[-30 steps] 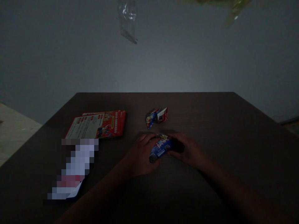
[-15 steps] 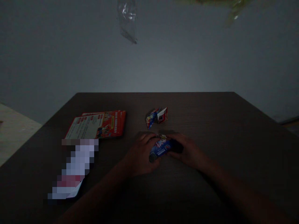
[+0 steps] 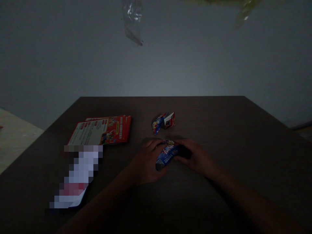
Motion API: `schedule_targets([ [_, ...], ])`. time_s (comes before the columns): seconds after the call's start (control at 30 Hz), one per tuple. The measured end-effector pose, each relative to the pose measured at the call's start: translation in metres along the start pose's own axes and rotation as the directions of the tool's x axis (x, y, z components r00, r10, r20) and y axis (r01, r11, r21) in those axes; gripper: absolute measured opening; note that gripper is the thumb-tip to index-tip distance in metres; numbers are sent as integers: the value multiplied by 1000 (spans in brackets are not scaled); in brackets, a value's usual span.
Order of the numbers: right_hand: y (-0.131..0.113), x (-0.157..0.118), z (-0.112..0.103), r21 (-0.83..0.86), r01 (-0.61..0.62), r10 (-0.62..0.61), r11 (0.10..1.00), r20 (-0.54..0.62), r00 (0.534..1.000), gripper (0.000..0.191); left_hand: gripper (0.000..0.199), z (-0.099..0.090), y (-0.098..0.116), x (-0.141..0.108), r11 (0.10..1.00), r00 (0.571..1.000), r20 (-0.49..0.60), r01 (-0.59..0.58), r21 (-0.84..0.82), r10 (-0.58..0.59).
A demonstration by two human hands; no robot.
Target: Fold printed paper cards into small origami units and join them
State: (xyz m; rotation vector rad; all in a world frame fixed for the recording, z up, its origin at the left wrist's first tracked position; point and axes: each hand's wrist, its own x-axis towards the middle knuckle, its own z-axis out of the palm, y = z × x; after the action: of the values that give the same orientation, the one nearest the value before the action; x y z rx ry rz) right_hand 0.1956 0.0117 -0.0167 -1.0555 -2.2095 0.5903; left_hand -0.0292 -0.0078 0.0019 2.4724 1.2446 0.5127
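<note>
In dim light, a person's two bare hands meet over a dark wood-grained table (image 3: 231, 123), roughly midway between its left and right edges and well in from the far edge. Between them is a blue printed piece (image 3: 168, 156) with white lettering, bowed and tilted, its lower end towards the left. The left hand (image 3: 147, 161) wraps it from the left, its fingers (image 3: 154, 143) curled over the upper side and its thumb below, clamped on the piece. The right hand (image 3: 198, 159) pinches the other end between forefinger and thumb, with a dark hollow showing inside that grip; its remaining fingers are hard to make out.

Just beyond the hands, towards the far edge, stand two small folded printed pieces: a blue-and-yellow one (image 3: 158, 123) and, close against its right, a white-and-red one (image 3: 169, 121). Near the slanting left edge lies a stack of red-and-white printed cards (image 3: 97, 131), slightly fanned. Nearer the person, just beside the stack, lies a phone-like slab (image 3: 79, 175), its face hidden by mosaic squares.

Past the far edge rises a grey wall (image 3: 195, 58), with a strip of clear plastic (image 3: 133, 22) at the top.
</note>
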Motion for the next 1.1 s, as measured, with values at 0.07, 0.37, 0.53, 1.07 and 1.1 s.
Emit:
schedule_targets([
  [0.07,0,0,0,-5,2,-2,1000,-1,1000,48,68,0,0,0,1000,1000,9,-6,-4,6],
  [0.37,0,0,1,-15,3,-3,1000,-4,1000,47,64,-2,-1,0,1000,1000,13,0,-13,0],
  [0.53,0,0,1,-12,-17,17,1000,5,1000,45,61,0,-3,0,1000,1000,14,-6,-20,6],
  [1.07,-1,1,0,10,16,-16,1000,2,1000,49,46,1,1,1,1000,999,-47,-3,-25,2],
  [1.1,-1,0,0,13,20,-20,1000,0,1000,49,45,0,1,1,1000,999,-47,-8,-28,6],
])
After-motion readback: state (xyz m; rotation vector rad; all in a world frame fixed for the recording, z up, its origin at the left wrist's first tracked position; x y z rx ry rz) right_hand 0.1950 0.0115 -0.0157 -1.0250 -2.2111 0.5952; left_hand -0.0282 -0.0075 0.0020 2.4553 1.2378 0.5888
